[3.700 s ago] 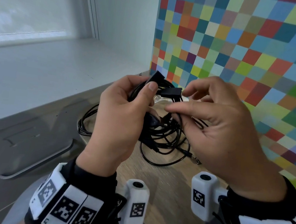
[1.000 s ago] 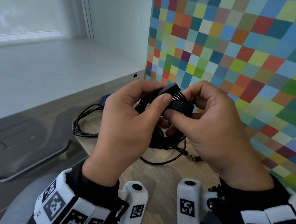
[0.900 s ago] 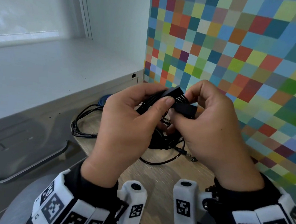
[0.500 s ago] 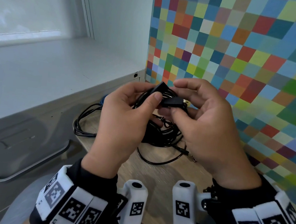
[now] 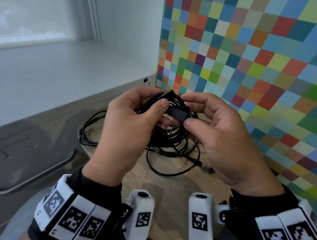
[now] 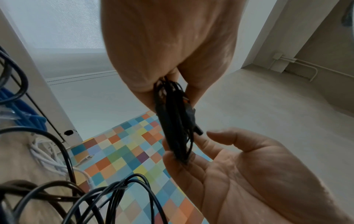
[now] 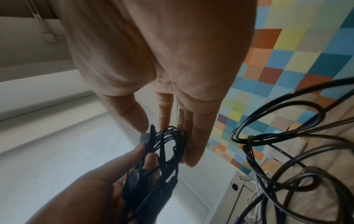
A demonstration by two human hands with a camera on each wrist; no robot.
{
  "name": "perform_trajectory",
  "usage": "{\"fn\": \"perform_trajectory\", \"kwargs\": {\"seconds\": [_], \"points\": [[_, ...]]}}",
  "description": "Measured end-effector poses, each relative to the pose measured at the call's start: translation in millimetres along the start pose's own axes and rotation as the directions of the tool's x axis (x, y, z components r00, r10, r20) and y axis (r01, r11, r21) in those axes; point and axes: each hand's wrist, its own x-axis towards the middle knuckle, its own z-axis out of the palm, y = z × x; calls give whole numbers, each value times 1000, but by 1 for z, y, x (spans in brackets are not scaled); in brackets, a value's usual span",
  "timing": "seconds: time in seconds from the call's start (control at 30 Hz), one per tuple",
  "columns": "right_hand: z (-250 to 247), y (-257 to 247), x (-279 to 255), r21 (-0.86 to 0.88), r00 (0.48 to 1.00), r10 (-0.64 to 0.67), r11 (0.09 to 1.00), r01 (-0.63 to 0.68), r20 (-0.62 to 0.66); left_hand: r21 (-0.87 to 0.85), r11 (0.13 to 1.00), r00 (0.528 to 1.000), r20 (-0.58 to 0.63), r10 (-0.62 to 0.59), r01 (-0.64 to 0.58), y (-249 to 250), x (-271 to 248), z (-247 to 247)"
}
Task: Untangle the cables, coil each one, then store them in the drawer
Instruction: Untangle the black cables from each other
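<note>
My left hand (image 5: 125, 128) grips the coiled black cable (image 5: 172, 103), lifted above the tabletop (image 5: 165, 191) near its far edge. My right hand (image 5: 220, 134) sits half open, thumb touching the coil's strap (image 5: 177, 113). Loose black cables (image 5: 172, 150) sprawl beneath, a loop overhanging the left edge towards the drawer (image 5: 22, 156).

Soft window daylight, blurred edges

The right hand (image 5: 224, 138) has loosened its grip on the strap (image 5: 177, 113).
</note>
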Motion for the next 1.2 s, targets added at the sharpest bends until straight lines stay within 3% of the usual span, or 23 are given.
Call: {"fn": "perform_trajectory", "kwargs": {"seconds": [0.17,0.47,0.67,0.77,0.9,1.2], "points": [[-1,3,-1,8,999,-1,1000,0,37,32,999,1000,-6,9,-9,-1,1,0],[-3,9,5,63,995,3,998,3,-97,134,990,998,41,-47,41,-4,5,-8],[-3,12,7,182,990,28,983,-3,-137,230,964,983,98,-155,130,2,14,-31],[0,12,10,263,990,69,964,-35,-120,309,937,964,152,-219,164,8,16,-45],[15,9,21,323,988,142,939,-115,-59,299,935,965,117,-235,191,12,20,-62],[61,9,57,-113,968,227,970,-215,107,375,904,978,-108,-177,205,-8,39,-111]]}}
